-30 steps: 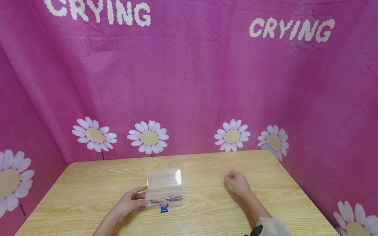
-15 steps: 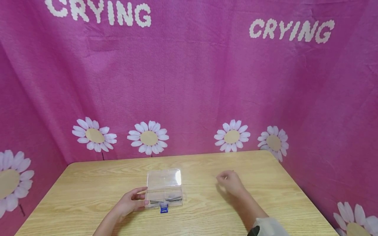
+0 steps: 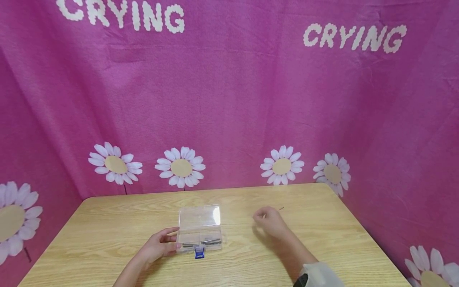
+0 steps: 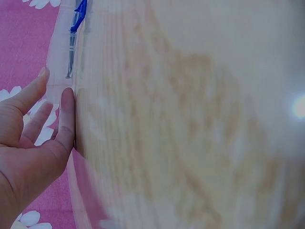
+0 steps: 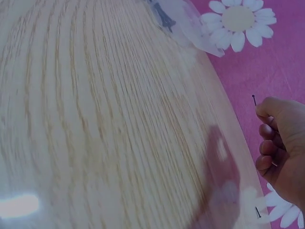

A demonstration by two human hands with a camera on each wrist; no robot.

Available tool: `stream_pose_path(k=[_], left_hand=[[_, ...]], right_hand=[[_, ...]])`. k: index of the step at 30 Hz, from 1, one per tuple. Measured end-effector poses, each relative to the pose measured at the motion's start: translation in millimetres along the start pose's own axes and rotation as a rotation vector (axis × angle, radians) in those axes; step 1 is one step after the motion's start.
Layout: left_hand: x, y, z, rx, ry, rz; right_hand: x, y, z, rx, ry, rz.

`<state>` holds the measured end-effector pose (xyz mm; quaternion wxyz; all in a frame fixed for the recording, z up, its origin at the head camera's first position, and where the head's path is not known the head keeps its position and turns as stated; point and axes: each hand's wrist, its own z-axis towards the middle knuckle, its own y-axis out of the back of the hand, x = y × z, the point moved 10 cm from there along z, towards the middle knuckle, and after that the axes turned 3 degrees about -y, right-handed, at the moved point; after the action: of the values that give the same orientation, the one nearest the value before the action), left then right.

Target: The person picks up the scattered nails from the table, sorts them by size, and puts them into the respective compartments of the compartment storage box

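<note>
A clear plastic box point(image 3: 199, 239) with a blue latch point(image 3: 199, 252) stands with its lid point(image 3: 197, 216) raised. Several thin metal nails point(image 3: 211, 242) lie in its compartments. My left hand point(image 3: 157, 246) touches the box's left side with fingertips and thumb spread, the fingers fairly straight. To the right of the box, above the table, my right hand point(image 3: 272, 223) pinches a small dark nail point(image 5: 254, 100). Its head end sticks out past the thumb and index finger in the right wrist view; the other fingers are curled in. Another small nail point(image 3: 281, 208) lies on the table behind that hand.
The light wooden table point(image 3: 118, 223) has a glossy top. A pink curtain point(image 3: 229, 99) with daisies and white lettering hangs behind it and along both sides. In the right wrist view, the lone nail point(image 5: 258, 212) lies near the table's edge.
My right hand has moved left toward the box with the nail, and the nail lying on the table now shows fully behind it. The left hand and box stay still.
</note>
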<state>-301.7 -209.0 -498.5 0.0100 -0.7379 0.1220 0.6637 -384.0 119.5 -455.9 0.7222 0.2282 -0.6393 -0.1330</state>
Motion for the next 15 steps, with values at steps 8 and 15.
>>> stream_pose_path(k=[8, 15], left_hand=[[0.8, 0.0, 0.5, 0.001, 0.007, -0.009], [0.7, 1.1, 0.5, -0.010, 0.006, 0.009]], right_hand=[[17.0, -18.1, -2.5, 0.055, 0.059, -0.031], [30.7, -34.3, -4.0, 0.093, 0.073, -0.041]])
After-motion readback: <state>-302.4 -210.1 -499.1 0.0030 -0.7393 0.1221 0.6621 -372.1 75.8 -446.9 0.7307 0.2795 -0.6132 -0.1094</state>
